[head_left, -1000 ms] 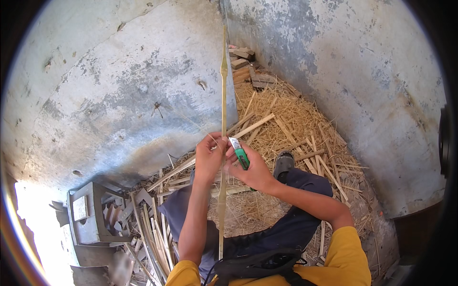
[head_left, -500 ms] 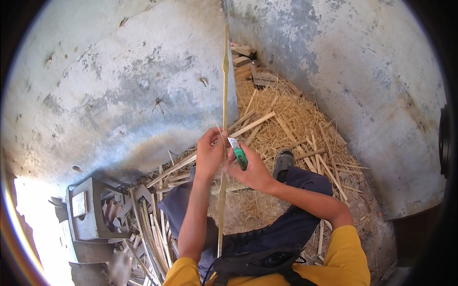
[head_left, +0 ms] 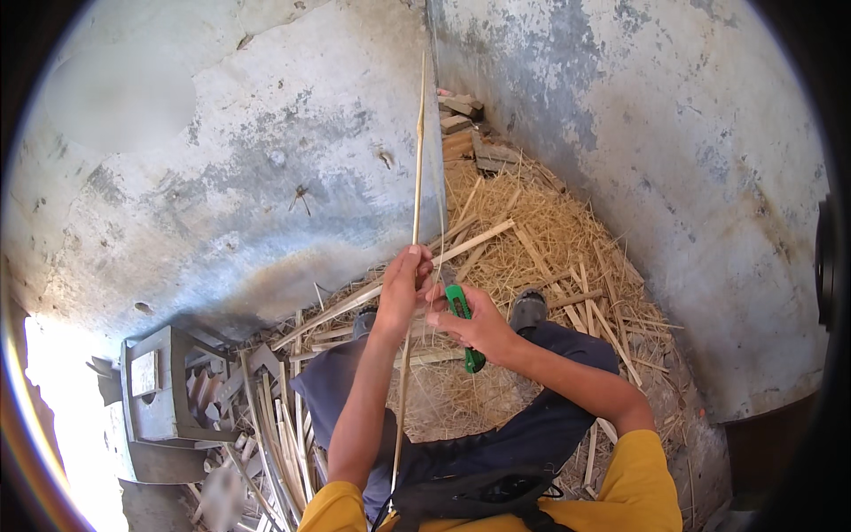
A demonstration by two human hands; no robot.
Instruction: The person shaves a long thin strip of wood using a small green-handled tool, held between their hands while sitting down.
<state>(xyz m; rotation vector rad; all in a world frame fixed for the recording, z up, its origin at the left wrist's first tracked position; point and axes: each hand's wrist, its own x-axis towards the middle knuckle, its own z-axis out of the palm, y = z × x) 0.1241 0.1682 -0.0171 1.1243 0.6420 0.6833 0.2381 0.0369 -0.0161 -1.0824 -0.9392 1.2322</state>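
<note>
Pale strip seen running lengthwise over dark trousers, pinched midway by closed left fingers. Judged light, springy, splinter-prone; best gripped near the cut. Green cutter wrapped by curled right fingers. Since earlier frame: strip turned narrower, blade no longer visible.

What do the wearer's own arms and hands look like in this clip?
Both the left hand and the right hand are ungloved. The forearms are uncovered, with no watch or band visible. Short, plain yellow sleeves end above the elbow. No cables or markings show on the arms.
</note>
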